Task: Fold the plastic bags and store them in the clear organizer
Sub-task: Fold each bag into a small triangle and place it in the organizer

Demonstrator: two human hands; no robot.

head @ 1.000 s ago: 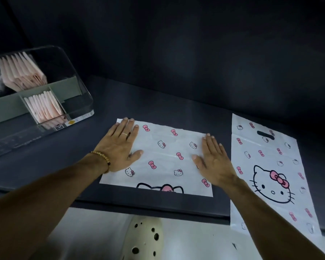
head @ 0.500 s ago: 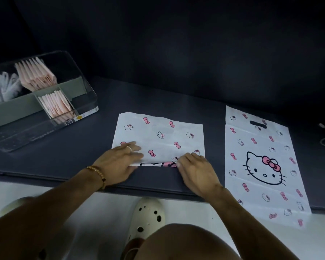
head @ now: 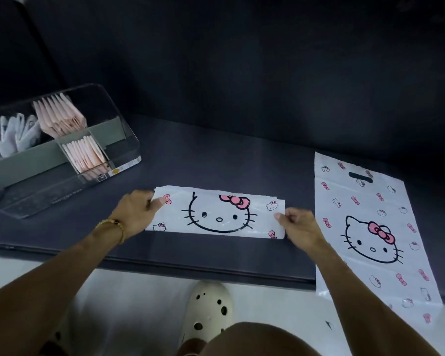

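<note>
Currently the white plastic bag printed with a cat face and pink bows [head: 217,213] is lying as a folded horizontal strip near the front of the dark grey tabletop [head: 229,160], print facing up. The left hand [head: 136,210] is pinching the strip's left end, thumb on top and fingers curled at the edge; the right hand [head: 297,224] is pinching the right end the same way. Holding both ends is probably keeping the slippery layers aligned and taut so the fold does not spring open before the next crease.

A second, unfolded white plastic bag with the same cat print and a cut-out handle [head: 370,227] is lying flat to the right, its lower end overhanging the table edge; presumably it is waiting its turn. The clear plastic organizer with a grey inner divider [head: 129,140] is sitting at the left rear, well apart from the strip, already holding folded pink bags [head: 62,116] and folded white bags [head: 10,134] standing upright in separate compartments.

Judgement: folding of this bag is partway done; the strip looks too long for a compartment, so further folds seem needed.
</note>
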